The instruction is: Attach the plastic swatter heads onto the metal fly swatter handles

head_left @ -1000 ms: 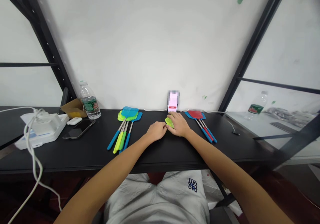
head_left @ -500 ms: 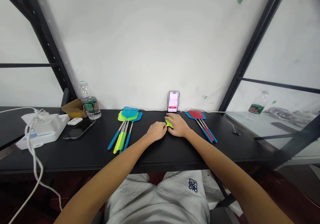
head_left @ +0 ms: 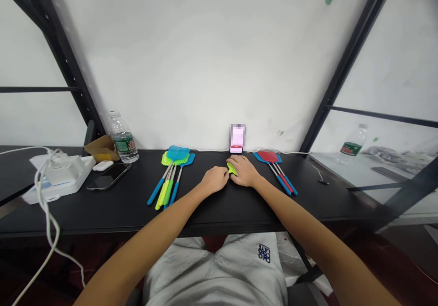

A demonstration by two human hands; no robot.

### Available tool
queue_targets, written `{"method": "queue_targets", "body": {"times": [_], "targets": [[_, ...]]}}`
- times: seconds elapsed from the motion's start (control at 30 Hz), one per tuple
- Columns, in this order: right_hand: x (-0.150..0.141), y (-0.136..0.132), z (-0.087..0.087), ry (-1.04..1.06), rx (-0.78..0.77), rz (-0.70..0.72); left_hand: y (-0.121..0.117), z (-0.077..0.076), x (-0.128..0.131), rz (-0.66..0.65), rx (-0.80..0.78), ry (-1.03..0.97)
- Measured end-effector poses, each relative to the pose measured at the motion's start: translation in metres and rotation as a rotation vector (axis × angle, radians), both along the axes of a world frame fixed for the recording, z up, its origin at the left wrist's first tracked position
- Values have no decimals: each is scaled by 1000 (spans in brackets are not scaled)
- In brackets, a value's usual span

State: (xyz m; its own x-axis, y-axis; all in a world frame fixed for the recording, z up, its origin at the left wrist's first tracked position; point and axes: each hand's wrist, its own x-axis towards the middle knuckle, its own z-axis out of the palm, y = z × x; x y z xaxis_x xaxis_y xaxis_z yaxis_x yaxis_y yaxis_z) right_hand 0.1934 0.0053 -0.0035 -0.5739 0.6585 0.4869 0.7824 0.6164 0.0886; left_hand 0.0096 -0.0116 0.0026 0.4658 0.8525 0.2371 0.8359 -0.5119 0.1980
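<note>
The green mesh head of a fly swatter [head_left: 232, 169] is held on the black worktop [head_left: 102, 210] in the narrow grip of the right hand [head_left: 244, 170], while the curled left hand [head_left: 215, 179] touches it, its grip undeterminable, between a swatter pile [head_left: 174, 156] and a red swatter [head_left: 268, 156].

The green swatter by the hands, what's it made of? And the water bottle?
The green swatter looks like plastic: a bright, slightly shiny moulded mesh full of tiny holes. The bottle looks like thin, clear plastic, because light shows through it. Its label could be paper or plastic; I can't tell.
</note>
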Motion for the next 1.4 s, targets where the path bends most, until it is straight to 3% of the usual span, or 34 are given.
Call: {"method": "queue_targets", "body": {"times": [0.67, 0.93, 1.4], "targets": [[24, 9, -2, 22, -78, -49, 0, 7, -5, 3, -46, -76], [19, 7, -3, -19, -102, 8, 3, 5, -8, -71, -29, -69], [14, 2, 0, -81, -114, -88, 3, 5, -7, -89, 1, -6]]}}
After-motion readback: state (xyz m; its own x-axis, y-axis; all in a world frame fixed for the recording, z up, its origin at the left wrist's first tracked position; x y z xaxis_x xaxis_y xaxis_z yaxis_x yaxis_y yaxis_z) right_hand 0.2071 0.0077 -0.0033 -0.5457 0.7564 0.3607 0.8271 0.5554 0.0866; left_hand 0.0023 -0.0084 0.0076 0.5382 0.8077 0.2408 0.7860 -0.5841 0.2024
